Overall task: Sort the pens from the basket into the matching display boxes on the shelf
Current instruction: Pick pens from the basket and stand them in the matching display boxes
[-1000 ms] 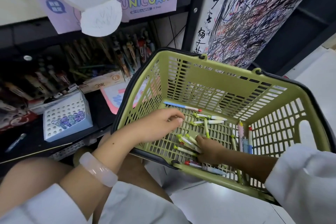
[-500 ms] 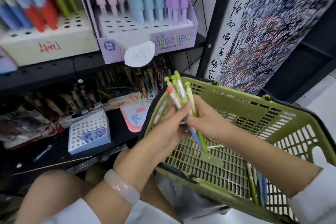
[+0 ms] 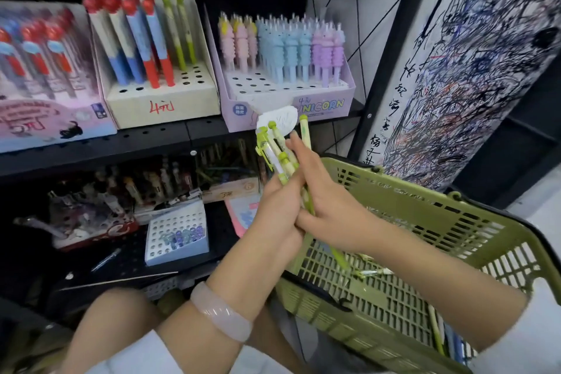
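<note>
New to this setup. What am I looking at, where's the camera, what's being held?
There is no robot: a person works with bare hands, and one wide-angle camera on their head looks forward and down. The left hand, with a pale bracelet on its wrist, and the right hand together grip a bunch of green pens, tops up. Below at right is a green basket with a few pens left inside. Ahead on the shelf stand display boxes: a cream box with red, blue and green pens and free holes, and a Unicorn box of pastel pens. Lower down sits a small white holed box.
</note>
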Demonstrator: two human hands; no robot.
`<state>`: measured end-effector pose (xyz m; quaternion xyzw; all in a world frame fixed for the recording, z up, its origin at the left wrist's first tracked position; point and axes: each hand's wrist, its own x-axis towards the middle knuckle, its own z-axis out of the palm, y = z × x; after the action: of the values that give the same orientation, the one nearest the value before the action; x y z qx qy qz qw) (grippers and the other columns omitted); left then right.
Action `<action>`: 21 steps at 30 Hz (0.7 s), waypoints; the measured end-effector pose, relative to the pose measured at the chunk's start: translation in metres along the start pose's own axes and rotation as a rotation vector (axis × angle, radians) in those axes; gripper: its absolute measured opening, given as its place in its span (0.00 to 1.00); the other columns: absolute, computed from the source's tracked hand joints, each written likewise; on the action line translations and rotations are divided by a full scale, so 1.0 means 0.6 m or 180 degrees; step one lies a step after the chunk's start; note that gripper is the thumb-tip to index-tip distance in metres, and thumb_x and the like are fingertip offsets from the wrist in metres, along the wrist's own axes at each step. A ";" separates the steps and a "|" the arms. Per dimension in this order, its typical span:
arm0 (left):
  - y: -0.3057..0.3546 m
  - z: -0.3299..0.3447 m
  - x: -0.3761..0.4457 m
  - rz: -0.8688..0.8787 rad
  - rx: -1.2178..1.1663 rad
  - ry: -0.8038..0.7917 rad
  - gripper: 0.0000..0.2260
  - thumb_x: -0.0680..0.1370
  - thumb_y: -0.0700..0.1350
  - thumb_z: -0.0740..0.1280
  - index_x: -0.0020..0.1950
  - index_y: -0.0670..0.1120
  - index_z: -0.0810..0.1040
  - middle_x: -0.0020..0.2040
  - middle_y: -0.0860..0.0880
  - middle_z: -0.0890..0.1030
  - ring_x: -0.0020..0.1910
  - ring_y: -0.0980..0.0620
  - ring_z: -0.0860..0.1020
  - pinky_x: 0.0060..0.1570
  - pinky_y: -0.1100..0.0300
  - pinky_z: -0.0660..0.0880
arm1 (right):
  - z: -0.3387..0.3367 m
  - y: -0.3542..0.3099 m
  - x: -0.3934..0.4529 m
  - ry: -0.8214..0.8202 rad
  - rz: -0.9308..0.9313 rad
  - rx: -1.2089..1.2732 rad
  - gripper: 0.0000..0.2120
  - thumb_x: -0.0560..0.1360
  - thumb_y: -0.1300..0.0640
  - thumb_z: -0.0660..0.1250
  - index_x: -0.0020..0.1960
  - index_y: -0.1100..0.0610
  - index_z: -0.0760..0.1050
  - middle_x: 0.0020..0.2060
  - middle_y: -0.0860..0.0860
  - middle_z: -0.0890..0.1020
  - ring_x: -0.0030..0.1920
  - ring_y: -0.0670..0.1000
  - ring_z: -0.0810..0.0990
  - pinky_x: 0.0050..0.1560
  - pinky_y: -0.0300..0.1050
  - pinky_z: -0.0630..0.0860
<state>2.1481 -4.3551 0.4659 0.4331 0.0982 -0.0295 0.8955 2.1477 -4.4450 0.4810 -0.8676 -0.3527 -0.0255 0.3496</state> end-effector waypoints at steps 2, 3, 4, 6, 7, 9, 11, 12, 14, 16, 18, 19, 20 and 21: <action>0.014 -0.010 -0.007 0.0052 -0.0025 0.0089 0.06 0.79 0.44 0.63 0.53 0.50 0.79 0.37 0.53 0.84 0.38 0.58 0.83 0.31 0.66 0.76 | 0.004 -0.005 0.012 -0.0202 -0.0020 0.0003 0.48 0.71 0.62 0.61 0.64 0.27 0.29 0.74 0.37 0.44 0.68 0.51 0.65 0.64 0.52 0.69; 0.022 -0.015 -0.010 0.0085 -0.0028 0.0135 0.06 0.79 0.43 0.63 0.52 0.50 0.79 0.38 0.53 0.84 0.39 0.57 0.83 0.32 0.66 0.76 | 0.005 -0.008 0.018 -0.0272 -0.0071 0.0055 0.48 0.72 0.63 0.61 0.65 0.28 0.29 0.75 0.38 0.44 0.70 0.47 0.61 0.67 0.45 0.67; 0.032 -0.022 -0.012 0.0129 -0.0029 0.0156 0.06 0.79 0.42 0.63 0.51 0.50 0.79 0.39 0.52 0.84 0.39 0.57 0.83 0.33 0.65 0.77 | 0.006 -0.011 0.025 -0.0330 -0.0136 0.0158 0.47 0.72 0.63 0.61 0.66 0.30 0.30 0.75 0.40 0.44 0.72 0.41 0.57 0.68 0.37 0.62; 0.051 -0.036 -0.017 0.0244 -0.0038 0.0080 0.06 0.79 0.42 0.62 0.51 0.48 0.78 0.39 0.51 0.85 0.39 0.55 0.83 0.33 0.64 0.78 | 0.003 -0.018 0.039 -0.0440 -0.0232 0.0355 0.42 0.75 0.63 0.60 0.69 0.35 0.34 0.76 0.43 0.49 0.70 0.32 0.56 0.66 0.25 0.55; 0.062 -0.043 -0.019 0.0317 -0.0003 0.0027 0.06 0.80 0.42 0.61 0.51 0.46 0.78 0.38 0.50 0.85 0.37 0.54 0.83 0.31 0.63 0.78 | 0.002 -0.023 0.047 -0.0458 -0.0269 0.0368 0.40 0.76 0.62 0.59 0.70 0.36 0.36 0.75 0.42 0.52 0.64 0.27 0.62 0.63 0.22 0.57; 0.083 -0.055 -0.023 0.0459 0.0152 0.0009 0.07 0.80 0.43 0.60 0.53 0.43 0.77 0.38 0.47 0.84 0.35 0.51 0.83 0.30 0.59 0.78 | 0.002 -0.041 0.063 -0.0309 -0.0339 0.0195 0.36 0.75 0.59 0.57 0.73 0.37 0.42 0.73 0.41 0.61 0.44 0.28 0.73 0.50 0.21 0.64; 0.104 -0.066 -0.026 0.0638 0.0304 0.0166 0.07 0.80 0.42 0.60 0.53 0.41 0.76 0.43 0.40 0.82 0.41 0.45 0.81 0.42 0.50 0.80 | 0.006 -0.058 0.081 0.0169 -0.0373 -0.0072 0.31 0.74 0.54 0.56 0.73 0.38 0.51 0.66 0.41 0.71 0.30 0.40 0.75 0.41 0.30 0.69; 0.114 -0.075 -0.026 0.0729 0.0359 0.0280 0.07 0.80 0.41 0.60 0.53 0.39 0.75 0.43 0.38 0.81 0.42 0.44 0.81 0.46 0.48 0.79 | 0.008 -0.064 0.092 0.0481 -0.0368 -0.0128 0.28 0.75 0.53 0.56 0.72 0.40 0.55 0.62 0.43 0.75 0.28 0.43 0.73 0.39 0.36 0.71; 0.133 -0.096 -0.024 0.0888 0.0379 0.0439 0.06 0.80 0.41 0.60 0.51 0.39 0.73 0.36 0.44 0.80 0.33 0.50 0.80 0.38 0.55 0.80 | 0.012 -0.072 0.123 0.1025 -0.0135 0.0103 0.19 0.77 0.55 0.57 0.68 0.47 0.66 0.53 0.47 0.78 0.28 0.42 0.70 0.38 0.40 0.69; 0.150 -0.119 -0.022 0.0963 0.0499 0.0547 0.05 0.80 0.42 0.61 0.47 0.42 0.74 0.31 0.49 0.78 0.25 0.55 0.76 0.28 0.62 0.76 | 0.018 -0.081 0.161 0.1180 0.0501 0.0734 0.13 0.78 0.56 0.59 0.62 0.53 0.73 0.47 0.48 0.77 0.30 0.40 0.69 0.38 0.38 0.68; 0.161 -0.138 -0.023 0.0994 0.0691 0.0497 0.06 0.80 0.43 0.61 0.47 0.42 0.75 0.31 0.50 0.78 0.25 0.56 0.74 0.27 0.63 0.74 | 0.028 -0.090 0.193 0.0823 0.1102 0.1470 0.10 0.79 0.56 0.59 0.56 0.57 0.75 0.40 0.49 0.77 0.29 0.44 0.70 0.30 0.36 0.68; 0.166 -0.146 -0.023 0.1023 0.0803 0.0440 0.06 0.80 0.44 0.61 0.47 0.42 0.75 0.32 0.51 0.79 0.25 0.56 0.74 0.27 0.63 0.74 | 0.033 -0.097 0.206 0.0605 0.1214 0.1711 0.09 0.79 0.56 0.59 0.52 0.58 0.76 0.37 0.49 0.76 0.29 0.45 0.70 0.28 0.35 0.69; 0.171 -0.152 -0.022 0.1066 0.0947 0.0388 0.07 0.80 0.44 0.61 0.47 0.43 0.76 0.32 0.51 0.80 0.26 0.56 0.74 0.28 0.62 0.74 | 0.037 -0.102 0.216 0.0429 0.1184 0.1831 0.09 0.79 0.56 0.59 0.49 0.59 0.76 0.35 0.50 0.75 0.30 0.45 0.71 0.27 0.34 0.70; 0.176 -0.159 -0.021 0.1124 0.1103 0.0353 0.07 0.80 0.45 0.61 0.47 0.44 0.76 0.32 0.52 0.80 0.26 0.56 0.74 0.28 0.62 0.73 | 0.039 -0.108 0.225 0.0313 0.1061 0.1877 0.09 0.80 0.57 0.60 0.47 0.59 0.76 0.33 0.50 0.75 0.31 0.45 0.71 0.28 0.33 0.71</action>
<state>2.1362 -4.2155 0.4918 0.5915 0.0635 0.1347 0.7924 2.2033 -4.3177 0.5406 -0.7726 -0.1810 0.0933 0.6013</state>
